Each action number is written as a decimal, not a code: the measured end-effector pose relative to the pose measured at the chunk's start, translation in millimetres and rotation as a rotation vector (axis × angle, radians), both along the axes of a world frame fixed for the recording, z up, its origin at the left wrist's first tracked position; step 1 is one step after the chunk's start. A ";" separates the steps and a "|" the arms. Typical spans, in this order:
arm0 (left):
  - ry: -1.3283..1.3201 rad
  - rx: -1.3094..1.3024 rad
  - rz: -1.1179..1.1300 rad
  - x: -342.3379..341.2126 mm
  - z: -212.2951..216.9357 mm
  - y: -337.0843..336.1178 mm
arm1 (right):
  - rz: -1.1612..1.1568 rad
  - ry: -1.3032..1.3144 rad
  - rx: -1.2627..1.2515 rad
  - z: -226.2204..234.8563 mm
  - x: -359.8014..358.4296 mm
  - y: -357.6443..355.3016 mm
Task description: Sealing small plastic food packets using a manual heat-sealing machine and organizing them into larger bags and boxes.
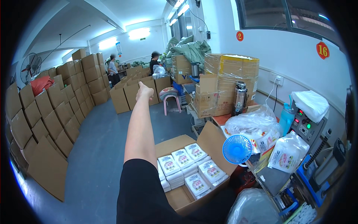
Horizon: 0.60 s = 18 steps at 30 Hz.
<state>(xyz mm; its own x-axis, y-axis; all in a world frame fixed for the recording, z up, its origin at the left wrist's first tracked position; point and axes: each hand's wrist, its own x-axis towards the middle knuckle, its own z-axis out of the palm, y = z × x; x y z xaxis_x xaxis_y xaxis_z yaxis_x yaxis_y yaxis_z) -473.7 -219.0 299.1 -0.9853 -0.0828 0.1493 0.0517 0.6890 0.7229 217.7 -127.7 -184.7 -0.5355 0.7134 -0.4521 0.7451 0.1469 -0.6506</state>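
My left arm (pixel 140 136) reaches out ahead of me, nearly straight, bare below a short black sleeve (pixel 143 190). My left hand (pixel 145 92) is raised at the far end, fingers (pixel 140 84) foreshortened, their curl unclear. My right hand is out of view.

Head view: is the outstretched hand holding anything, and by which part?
Nothing visible is held: the outstretched hand looks empty, though its curled fingers are small in view.

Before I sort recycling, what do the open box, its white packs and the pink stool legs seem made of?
Open box: matte brown cardboard, by stiff folds. White packs: perhaps smooth film or coated paper, by printed tops. Stool legs: probably smooth plastic, evenly pink.
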 end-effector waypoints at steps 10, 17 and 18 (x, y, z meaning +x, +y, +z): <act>0.005 0.034 -0.011 0.7 -9.0 -5.0 | -0.038 0.026 -0.009 16.4 -8.4 2.0; 0.012 0.043 -0.013 4.5 -24.3 -1.8 | -0.035 -0.005 -0.010 -36.2 12.6 3.0; 0.016 0.045 -0.006 2.8 -29.9 -3.4 | 0.012 0.006 0.023 -64.3 20.0 5.2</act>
<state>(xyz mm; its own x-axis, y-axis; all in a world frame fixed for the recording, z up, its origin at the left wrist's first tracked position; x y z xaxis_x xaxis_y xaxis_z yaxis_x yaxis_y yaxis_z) -470.9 -222.4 269.1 -0.9834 -0.0835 0.1608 0.0674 0.6551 0.7525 237.7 -122.5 -248.9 -0.5467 0.7170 -0.4324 0.7394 0.1711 -0.6511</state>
